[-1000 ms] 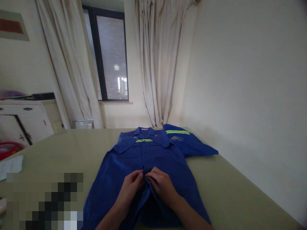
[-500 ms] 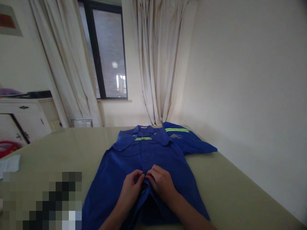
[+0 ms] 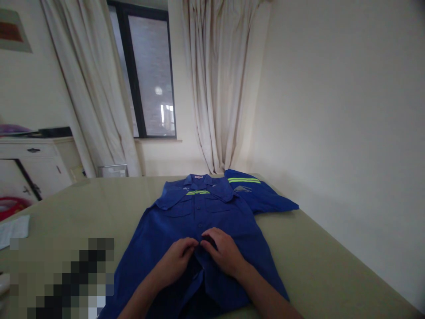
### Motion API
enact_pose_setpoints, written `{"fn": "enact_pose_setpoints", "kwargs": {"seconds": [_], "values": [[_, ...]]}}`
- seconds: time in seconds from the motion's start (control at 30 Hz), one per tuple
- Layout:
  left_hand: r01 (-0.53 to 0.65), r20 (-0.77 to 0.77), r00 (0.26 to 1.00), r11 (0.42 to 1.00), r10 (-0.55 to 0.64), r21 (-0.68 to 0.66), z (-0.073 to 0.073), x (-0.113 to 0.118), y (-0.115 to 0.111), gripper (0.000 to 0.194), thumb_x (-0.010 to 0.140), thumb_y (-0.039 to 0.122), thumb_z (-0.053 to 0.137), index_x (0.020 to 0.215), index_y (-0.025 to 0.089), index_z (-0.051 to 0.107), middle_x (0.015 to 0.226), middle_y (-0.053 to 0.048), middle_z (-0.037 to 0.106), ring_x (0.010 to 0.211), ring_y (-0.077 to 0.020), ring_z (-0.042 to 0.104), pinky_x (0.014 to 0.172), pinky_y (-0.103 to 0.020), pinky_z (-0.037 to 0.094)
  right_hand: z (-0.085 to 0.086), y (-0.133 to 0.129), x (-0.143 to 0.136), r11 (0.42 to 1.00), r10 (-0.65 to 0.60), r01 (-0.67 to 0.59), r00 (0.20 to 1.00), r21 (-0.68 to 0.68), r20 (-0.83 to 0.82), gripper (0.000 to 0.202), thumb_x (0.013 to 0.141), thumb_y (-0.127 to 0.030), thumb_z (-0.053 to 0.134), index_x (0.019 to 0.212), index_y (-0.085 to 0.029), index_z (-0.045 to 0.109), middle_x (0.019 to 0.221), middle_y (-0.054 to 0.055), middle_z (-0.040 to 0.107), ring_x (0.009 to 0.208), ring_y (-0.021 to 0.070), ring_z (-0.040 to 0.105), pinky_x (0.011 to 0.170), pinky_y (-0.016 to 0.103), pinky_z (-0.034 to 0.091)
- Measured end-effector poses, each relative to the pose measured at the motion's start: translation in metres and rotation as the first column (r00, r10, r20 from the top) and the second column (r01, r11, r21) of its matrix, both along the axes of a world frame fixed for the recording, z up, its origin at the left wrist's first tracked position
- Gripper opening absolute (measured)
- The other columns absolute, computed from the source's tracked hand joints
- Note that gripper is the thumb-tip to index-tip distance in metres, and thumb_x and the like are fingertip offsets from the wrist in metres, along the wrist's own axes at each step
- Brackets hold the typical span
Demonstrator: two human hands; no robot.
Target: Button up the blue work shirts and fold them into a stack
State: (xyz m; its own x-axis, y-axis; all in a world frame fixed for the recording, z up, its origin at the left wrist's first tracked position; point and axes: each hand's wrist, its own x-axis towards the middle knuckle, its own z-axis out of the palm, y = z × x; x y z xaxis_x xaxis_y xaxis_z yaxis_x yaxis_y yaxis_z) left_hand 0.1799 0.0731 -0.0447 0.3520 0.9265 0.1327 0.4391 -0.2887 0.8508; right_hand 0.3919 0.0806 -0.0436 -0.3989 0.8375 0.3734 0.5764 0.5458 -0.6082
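Observation:
A blue short-sleeved work shirt with yellow-green reflective stripes lies front up, collar away from me. Its upper front is closed along the button placket, while the lower front gapes toward me. My left hand pinches the cloth at the placket with thumb and fingertips. Just to its right, my right hand rests over the placket, fingers curled and a gap between thumb and forefinger. The spot between the fingertips is partly hidden, so any button there cannot be made out.
Another blue garment with matching stripes lies beyond the shirt at right on the greenish table. Papers lie at the left edge, above a pixelated patch. A wall runs along the right side; a white cabinet stands far left.
My right thumb and forefinger have parted from their pinch at the placket. My left hand has shifted slightly, and the lower front flaps lie closer together.

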Motion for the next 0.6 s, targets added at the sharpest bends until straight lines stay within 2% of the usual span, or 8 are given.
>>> {"fn": "enact_pose_setpoints", "kwargs": {"seconds": [0.07,0.13,0.2,0.27,0.37,0.43,0.5,0.6], "values": [[0.04,-0.096,0.995,0.999,-0.04,0.004,0.002,0.0,-0.003,0.026,0.091,0.034,0.049,0.095,0.023,0.073,0.09,-0.005,0.073,0.086,-0.0233,0.064,0.083,-0.031,0.047,0.005,-0.001,-0.001,0.999,-0.022,0.023,0.998,-0.022,0.055,0.025,0.106,-0.037,0.044,0.11,-0.027,0.067,0.101,0.002,0.074,0.095,0.0184,0.068,0.083,0.027,0.047],[0.048,-0.216,0.976,0.999,-0.042,0.021,0.004,0.005,-0.009,0.024,0.086,0.036,0.056,0.1,0.022,0.07,0.094,-0.006,0.071,0.088,-0.024,0.063,0.084,-0.032,0.046,0.01,0.001,-0.004,0.994,-0.088,0.097,0.984,-0.044,0.158,0.023,0.105,-0.034,0.047,0.113,-0.028,0.067,0.097,0.002,0.075,0.091,0.0194,0.071,0.078,0.028,0.046],[0.027,-0.349,0.937,0.999,-0.012,0.038,0.008,0.011,-0.017,0.041,0.079,0.042,0.066,0.115,0.023,0.068,0.117,-0.01,0.068,0.109,-0.0299,0.059,0.098,-0.039,0.042,0.014,0.009,-0.008,0.984,-0.158,0.173,0.946,-0.03,0.282,0.021,0.099,-0.03,0.058,0.117,-0.028,0.067,0.101,0.003,0.075,0.092,0.0217,0.071,0.076,0.029,0.046],[0.032,-0.458,0.889,0.999,-0.009,0.043,0.013,0.016,-0.027,0.061,0.075,0.047,0.07,0.131,0.025,0.062,0.141,-0.013,0.056,0.13,-0.0363,0.047,0.111,-0.049,0.032,0.017,0.02,-0.013,0.98,-0.19,0.197,0.912,0.018,0.363,0.026,0.094,-0.026,0.064,0.12,-0.029,0.066,0.11,0.004,0.073,0.096,0.0227,0.071,0.075,0.029,0.047],[0.111,-0.537,0.838,0.994,-0.096,-0.005,0.017,0.019,-0.038,0.076,0.076,0.054,0.068,0.146,0.029,0.052,0.156,-0.013,0.043,0.143,-0.0405,0.033,0.117,-0.058,0.022,0.015,0.039,-0.021,0.984,-0.175,0.163,0.891,0.064,0.419,0.022,0.092,-0.026,0.065,0.114,-0.028,0.067,0.115,0.004,0.069,0.098,0.0218,0.07,0.073,0.028,0.048],[0.171,-0.553,0.815,0.984,-0.174,-0.057,0.01,0.023,-0.041,0.097,0.069,0.062,0.072,0.155,0.03,0.041,0.163,-0.015,0.034,0.149,-0.0444,0.023,0.12,-0.063,0.014,0.01,0.048,-0.026,0.986,-0.168,0.154,0.882,0.067,0.441,0.014,0.094,-0.029,0.064,0.107,-0.027,0.069,0.11,0.003,0.069,0.096,0.0208,0.07,0.072,0.027,0.048],[0.196,-0.57,0.792,0.976,-0.217,-0.099,-0.004,0.029,-0.04,0.115,0.06,0.066,0.078,0.159,0.029,0.033,0.167,-0.016,0.027,0.153,-0.048,0.014,0.121,-0.066,0.003,0.005,0.053,-0.03,0.981,-0.195,0.175,0.877,0.086,0.439,0.012,0.098,-0.031,0.059,0.101,-0.025,0.069,0.107,0.004,0.069,0.092,0.0193,0.07,0.07,0.027,0.048],[0.176,-0.58,0.785,0.976,-0.22,-0.132,-0.017,0.038,-0.04,0.114,0.057,0.067,0.08,0.157,0.029,0.038,0.166,-0.016,0.031,0.153,-0.0498,0.012,0.122,-0.065,0.001,0.001,0.054,-0.032,0.973,-0.231,0.197,0.875,0.122,0.425,0.017,0.102,-0.031,0.052,0.099,-0.024,0.068,0.105,0.004,0.069,0.087,0.0184,0.071,0.068,0.026,0.047]]}}
